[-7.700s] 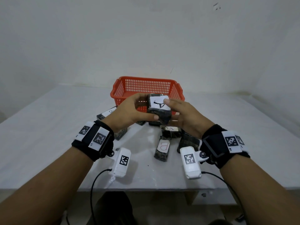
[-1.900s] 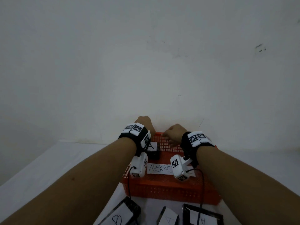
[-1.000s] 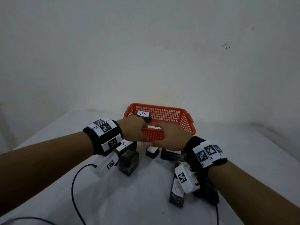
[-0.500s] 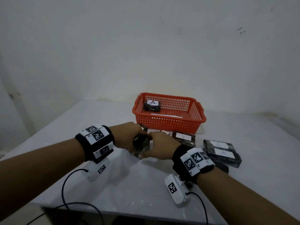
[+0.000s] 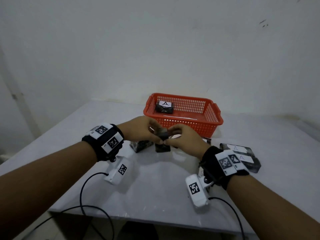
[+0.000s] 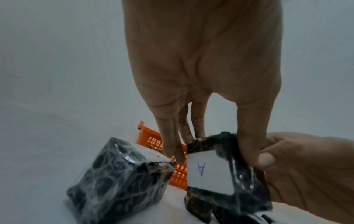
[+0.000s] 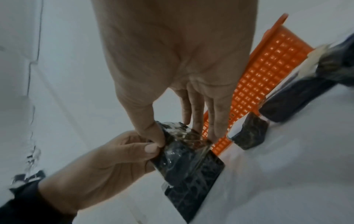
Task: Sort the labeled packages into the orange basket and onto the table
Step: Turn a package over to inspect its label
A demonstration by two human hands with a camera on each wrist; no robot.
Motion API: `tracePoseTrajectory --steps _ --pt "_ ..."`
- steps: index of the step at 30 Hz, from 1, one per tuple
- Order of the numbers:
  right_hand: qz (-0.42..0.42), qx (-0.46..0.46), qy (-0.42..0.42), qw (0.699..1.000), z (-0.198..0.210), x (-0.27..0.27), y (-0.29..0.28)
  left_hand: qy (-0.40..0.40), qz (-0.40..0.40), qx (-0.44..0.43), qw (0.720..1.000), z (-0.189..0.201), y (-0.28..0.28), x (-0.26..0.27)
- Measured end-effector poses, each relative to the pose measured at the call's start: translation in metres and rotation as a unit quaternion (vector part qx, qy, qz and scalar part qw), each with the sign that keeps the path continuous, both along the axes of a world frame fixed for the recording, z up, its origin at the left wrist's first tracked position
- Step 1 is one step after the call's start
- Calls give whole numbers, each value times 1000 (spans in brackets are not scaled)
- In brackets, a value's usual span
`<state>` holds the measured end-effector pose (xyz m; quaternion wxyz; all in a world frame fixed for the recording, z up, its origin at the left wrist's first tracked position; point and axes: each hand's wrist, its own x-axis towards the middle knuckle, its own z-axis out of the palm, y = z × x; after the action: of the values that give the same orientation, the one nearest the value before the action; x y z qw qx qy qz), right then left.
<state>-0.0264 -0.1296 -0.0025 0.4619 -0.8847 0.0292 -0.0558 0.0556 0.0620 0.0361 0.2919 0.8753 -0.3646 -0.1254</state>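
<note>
Lifted since half a second ago, the small dark package [image 5: 162, 134] now sits off the table [image 5: 155, 184] in the head view, pinched between the left hand [image 5: 138, 129] and the right hand [image 5: 186, 140] just in front of the orange basket [image 5: 204, 125], which holds another package marked A [image 5: 164, 107]. From the left wrist, fingers and thumb grip the package's top edge, its white label [image 6: 209, 173] reading A, beside a wrapped block [image 6: 122, 178]. From the right wrist, both thumbs meet on the package's near corner, with fingers curled behind it.
</note>
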Motion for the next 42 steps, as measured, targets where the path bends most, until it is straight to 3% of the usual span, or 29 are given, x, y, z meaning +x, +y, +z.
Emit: tracePoseTrajectory --steps 7,10,14,20,24,29,34,42 --pt "24 145 -23 989 7 -13 -21 155 51 -164 973 -2 -19 -10" --pt "54 163 -12 985 11 -19 -23 178 78 -197 961 -6 -32 -12" --pt "28 128 -46 990 10 -20 -23 189 69 -207 957 -7 -42 -16" --pt "-30 256 -43 965 8 -23 -37 280 33 -262 923 -7 -49 -25" --pt "-24 314 -20 949 11 -28 -45 268 31 -275 923 -17 -54 -27" --pt "-25 307 -26 951 9 -32 -53 249 32 -277 927 -19 -62 -31" --pt "-24 298 -32 954 11 -36 -60 287 28 -311 906 -21 -69 -36" --pt "7 307 -23 951 15 -42 -64 289 41 -324 900 -20 -74 -37"
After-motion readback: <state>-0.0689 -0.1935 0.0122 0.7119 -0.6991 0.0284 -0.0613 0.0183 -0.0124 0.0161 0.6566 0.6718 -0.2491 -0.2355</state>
